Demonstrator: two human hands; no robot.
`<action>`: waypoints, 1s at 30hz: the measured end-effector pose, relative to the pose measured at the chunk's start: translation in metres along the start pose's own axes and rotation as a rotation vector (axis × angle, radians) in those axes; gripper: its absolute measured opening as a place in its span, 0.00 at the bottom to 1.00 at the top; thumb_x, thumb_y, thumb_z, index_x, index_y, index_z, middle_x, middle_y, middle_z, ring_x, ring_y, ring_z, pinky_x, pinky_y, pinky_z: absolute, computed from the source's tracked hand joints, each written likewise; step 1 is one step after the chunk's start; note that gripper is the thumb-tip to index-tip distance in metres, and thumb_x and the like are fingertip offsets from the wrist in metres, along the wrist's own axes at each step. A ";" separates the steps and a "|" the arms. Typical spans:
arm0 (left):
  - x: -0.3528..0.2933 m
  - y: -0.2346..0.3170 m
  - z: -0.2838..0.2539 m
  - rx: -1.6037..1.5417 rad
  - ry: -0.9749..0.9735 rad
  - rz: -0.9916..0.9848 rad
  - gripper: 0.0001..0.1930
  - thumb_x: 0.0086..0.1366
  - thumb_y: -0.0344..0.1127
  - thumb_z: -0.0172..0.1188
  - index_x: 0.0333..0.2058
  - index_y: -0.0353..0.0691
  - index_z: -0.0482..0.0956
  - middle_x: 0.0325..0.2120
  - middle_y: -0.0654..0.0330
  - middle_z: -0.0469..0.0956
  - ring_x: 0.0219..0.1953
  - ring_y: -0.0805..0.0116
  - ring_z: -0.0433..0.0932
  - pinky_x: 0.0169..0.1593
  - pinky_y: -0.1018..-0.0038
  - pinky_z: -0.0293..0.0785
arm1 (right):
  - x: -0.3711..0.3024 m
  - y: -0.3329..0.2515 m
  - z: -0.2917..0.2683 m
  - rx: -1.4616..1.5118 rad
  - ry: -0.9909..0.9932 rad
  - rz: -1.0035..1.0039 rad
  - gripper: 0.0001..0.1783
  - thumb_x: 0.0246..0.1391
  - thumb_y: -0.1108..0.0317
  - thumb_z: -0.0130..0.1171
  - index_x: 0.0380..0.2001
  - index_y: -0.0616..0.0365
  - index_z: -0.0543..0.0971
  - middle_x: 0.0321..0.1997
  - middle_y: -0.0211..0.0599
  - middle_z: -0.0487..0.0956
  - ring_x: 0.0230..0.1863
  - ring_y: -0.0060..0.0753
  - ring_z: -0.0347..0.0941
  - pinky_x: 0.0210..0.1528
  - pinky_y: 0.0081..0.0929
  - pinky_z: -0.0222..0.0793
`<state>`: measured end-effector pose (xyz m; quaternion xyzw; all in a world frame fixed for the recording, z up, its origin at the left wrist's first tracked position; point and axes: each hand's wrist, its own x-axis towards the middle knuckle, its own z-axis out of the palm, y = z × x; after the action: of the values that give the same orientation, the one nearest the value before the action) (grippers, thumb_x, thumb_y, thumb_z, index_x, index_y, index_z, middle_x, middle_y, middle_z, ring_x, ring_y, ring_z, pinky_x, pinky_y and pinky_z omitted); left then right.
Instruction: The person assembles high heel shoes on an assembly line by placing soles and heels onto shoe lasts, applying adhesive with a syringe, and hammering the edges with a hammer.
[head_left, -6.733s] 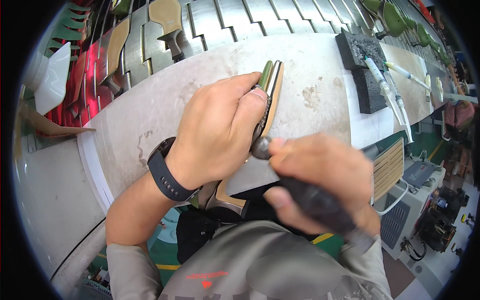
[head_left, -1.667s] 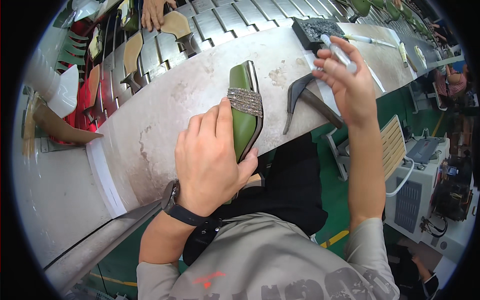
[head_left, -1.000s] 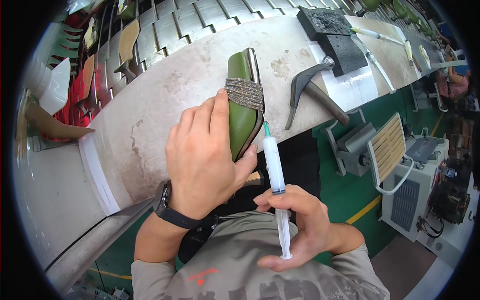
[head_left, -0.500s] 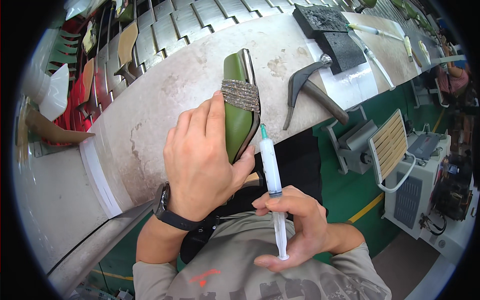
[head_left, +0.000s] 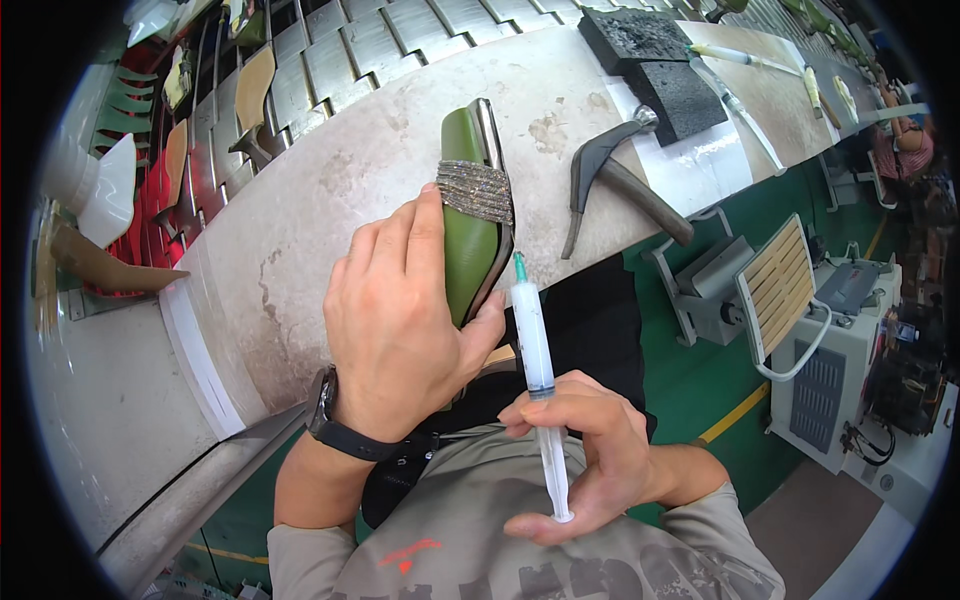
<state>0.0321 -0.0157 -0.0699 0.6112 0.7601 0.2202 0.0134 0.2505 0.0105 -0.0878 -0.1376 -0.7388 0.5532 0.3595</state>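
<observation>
A green sandal (head_left: 466,262) with a glittery strap (head_left: 475,190) lies tilted at the edge of the worktable. My left hand (head_left: 390,290) grips it from the left, its fingers along the green side and the thumb at the near end of the sole. In my right hand (head_left: 590,440) is a syringe (head_left: 533,340) with pale contents and a green tip. Two fingers wrap its barrel, and the thumb presses against the plunger's end. The syringe tip points at the sandal's right edge, just below the strap; whether it touches, I cannot tell.
On the pale worktable (head_left: 340,190) lie a hammer (head_left: 640,195), black blocks (head_left: 675,95) and more syringes (head_left: 735,100). A metal slat conveyor (head_left: 410,40) runs behind. White and red shoe-related pieces stand at left. Right of me are a slatted seat (head_left: 778,290) and a machine (head_left: 830,370).
The syringe tip has shifted slightly down and left along the sandal's edge. Both hands keep their grips, and the whole view has moved a little.
</observation>
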 end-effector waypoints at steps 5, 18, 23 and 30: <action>0.002 0.001 0.000 -0.025 -0.012 -0.016 0.46 0.51 0.39 0.77 0.67 0.26 0.70 0.52 0.43 0.80 0.51 0.44 0.79 0.56 0.55 0.76 | 0.001 -0.018 -0.017 0.092 -0.044 0.061 0.48 0.39 0.52 0.86 0.58 0.70 0.77 0.49 0.48 0.85 0.42 0.42 0.85 0.45 0.35 0.79; 0.001 -0.007 -0.003 -0.111 -0.024 -0.026 0.47 0.52 0.39 0.76 0.68 0.24 0.68 0.52 0.39 0.80 0.53 0.39 0.79 0.58 0.54 0.76 | 0.135 0.066 -0.149 0.352 0.488 0.386 0.36 0.72 0.40 0.54 0.64 0.63 0.69 0.50 0.52 0.85 0.44 0.37 0.85 0.48 0.30 0.76; 0.001 -0.036 -0.010 -0.331 -0.082 -0.099 0.45 0.53 0.37 0.76 0.67 0.22 0.68 0.52 0.39 0.80 0.54 0.41 0.81 0.60 0.57 0.76 | 0.110 0.075 -0.125 0.309 0.577 0.310 0.40 0.71 0.42 0.57 0.70 0.65 0.66 0.54 0.54 0.84 0.51 0.41 0.85 0.53 0.34 0.78; 0.010 -0.052 -0.042 -0.405 0.331 0.062 0.52 0.49 0.33 0.81 0.71 0.25 0.65 0.58 0.39 0.76 0.57 0.40 0.79 0.62 0.56 0.75 | 0.092 0.062 -0.086 -1.221 0.069 -0.019 0.36 0.53 0.78 0.60 0.68 0.60 0.73 0.50 0.52 0.83 0.52 0.59 0.81 0.54 0.50 0.77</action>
<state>-0.0309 -0.0279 -0.0476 0.5747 0.6734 0.4650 0.0044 0.2324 0.1489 -0.0987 -0.3300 -0.9116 0.0219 0.2443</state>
